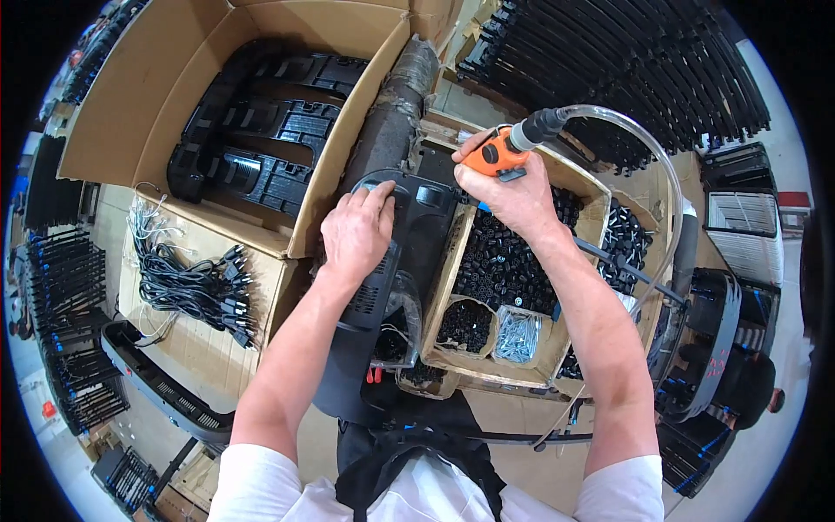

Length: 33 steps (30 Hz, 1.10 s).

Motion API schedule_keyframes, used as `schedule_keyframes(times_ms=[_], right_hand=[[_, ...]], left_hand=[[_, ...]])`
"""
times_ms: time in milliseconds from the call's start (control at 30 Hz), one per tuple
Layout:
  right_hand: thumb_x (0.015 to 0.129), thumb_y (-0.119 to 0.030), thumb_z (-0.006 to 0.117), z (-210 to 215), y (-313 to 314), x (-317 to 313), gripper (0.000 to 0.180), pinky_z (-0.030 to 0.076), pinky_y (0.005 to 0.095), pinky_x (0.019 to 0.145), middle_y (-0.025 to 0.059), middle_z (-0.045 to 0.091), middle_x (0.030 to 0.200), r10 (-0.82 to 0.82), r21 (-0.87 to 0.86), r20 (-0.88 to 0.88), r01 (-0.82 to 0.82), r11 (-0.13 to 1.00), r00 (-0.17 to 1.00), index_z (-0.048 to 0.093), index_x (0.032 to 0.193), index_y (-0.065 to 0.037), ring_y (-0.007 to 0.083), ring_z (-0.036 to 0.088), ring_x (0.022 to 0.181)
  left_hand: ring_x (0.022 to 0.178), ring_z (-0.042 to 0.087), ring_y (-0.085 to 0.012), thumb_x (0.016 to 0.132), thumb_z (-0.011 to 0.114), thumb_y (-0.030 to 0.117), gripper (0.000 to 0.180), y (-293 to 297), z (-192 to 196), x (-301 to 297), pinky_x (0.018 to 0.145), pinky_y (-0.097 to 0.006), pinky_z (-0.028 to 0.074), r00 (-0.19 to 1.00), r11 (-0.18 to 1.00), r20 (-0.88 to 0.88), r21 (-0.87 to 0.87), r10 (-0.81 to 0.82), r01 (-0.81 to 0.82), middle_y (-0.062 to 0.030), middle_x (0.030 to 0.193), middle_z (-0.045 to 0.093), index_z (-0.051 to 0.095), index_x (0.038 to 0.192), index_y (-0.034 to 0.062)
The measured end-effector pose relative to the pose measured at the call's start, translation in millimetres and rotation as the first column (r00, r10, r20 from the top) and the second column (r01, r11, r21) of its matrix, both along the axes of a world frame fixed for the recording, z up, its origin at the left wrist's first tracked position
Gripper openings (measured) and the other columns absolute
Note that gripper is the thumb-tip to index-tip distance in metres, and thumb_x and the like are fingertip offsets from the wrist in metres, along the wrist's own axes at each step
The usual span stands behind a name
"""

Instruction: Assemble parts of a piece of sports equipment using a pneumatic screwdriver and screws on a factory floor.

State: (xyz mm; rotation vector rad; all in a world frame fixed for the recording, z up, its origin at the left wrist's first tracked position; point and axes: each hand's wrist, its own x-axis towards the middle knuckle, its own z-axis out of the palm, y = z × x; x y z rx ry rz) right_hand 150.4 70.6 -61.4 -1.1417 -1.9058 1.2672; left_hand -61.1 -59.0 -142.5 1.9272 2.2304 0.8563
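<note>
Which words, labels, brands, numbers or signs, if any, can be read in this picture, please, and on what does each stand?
No text can be read here.
Red marks on the dark curved part at the right: too small to make out.
Orange tool in the right hand: no legible lettering.
Black panel under the left hand: no legible lettering.

The right hand (513,187) holds an orange and black handheld power tool (494,157), joined to a curved transparent hose (665,165). The left hand (358,230) rests on a long black plastic housing (426,228). On the left, an open brown cardboard box (130,96) contains glossy black plastic parts (261,178); near it lie black cables (196,285). A cardboard tray (487,370) holds small black pieces (504,261) and silver-coloured screws (517,337).
</note>
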Motion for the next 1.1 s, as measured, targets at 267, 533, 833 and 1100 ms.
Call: schedule_keyframes(times_ms=[267,533,833,1100], right_hand=[[0.084,-0.017,0.081,-3,-3,-2,0.021,0.056,0.0335,0.093,0.001,0.075,0.099,-0.035,-0.008,-0.025,0.034,0.999,0.999,0.073,0.101,-0.008,0.0132,0.07,0.094],[0.082,-0.021,0.081,-1,-4,-4,0.022,0.056,0.0328,0.091,0.0003,0.076,0.094,-0.055,0.031,-0.014,0.056,0.998,0.998,0.075,0.1,-0.008,0.0134,0.072,0.09],[0.083,-0.025,0.081,-1,-7,-6,0.03,0.057,0.0349,0.093,0.0028,0.079,0.097,-0.078,0.044,0.044,0.076,0.996,0.996,0.075,0.106,-0.008,0.0165,0.074,0.093],[0.082,-0.028,0.086,-28,4,10,0.047,0.058,0.0408,0.09,0.0125,0.079,0.097,-0.098,0.052,0.048,0.096,0.994,0.994,0.072,0.123,-0.01,0.0272,0.078,0.095]], left_hand=[[0.087,0.071,-0.0309,0.097,0.07,0.019,0.025,0,-3,2,0.076,-0.043,0.06,0.998,0.998,-0.056,0.066,-0.015,0.018,-0.0107,0.094,0.074,0.076,0.12,0.013],[0.087,0.071,-0.0309,0.097,0.071,0.019,0.024,1,-3,1,0.075,-0.043,0.06,0.998,0.997,-0.056,0.077,-0.014,0.018,-0.0106,0.095,0.075,0.076,0.119,0.0124],[0.09,0.072,-0.031,0.096,0.072,0.023,0.023,0,7,3,0.078,-0.043,0.059,0.998,0.996,0.055,0.09,0.005,-0.01,-0.0108,0.096,0.075,0.076,0.116,0.012],[0.089,0.075,-0.0339,0.089,0.08,0.047,0.04,23,135,69,0.078,-0.047,0.058,0.985,0.994,0.137,0.014,-0.106,0.105,-0.0121,0.093,0.075,0.073,0.093,0.0075]])
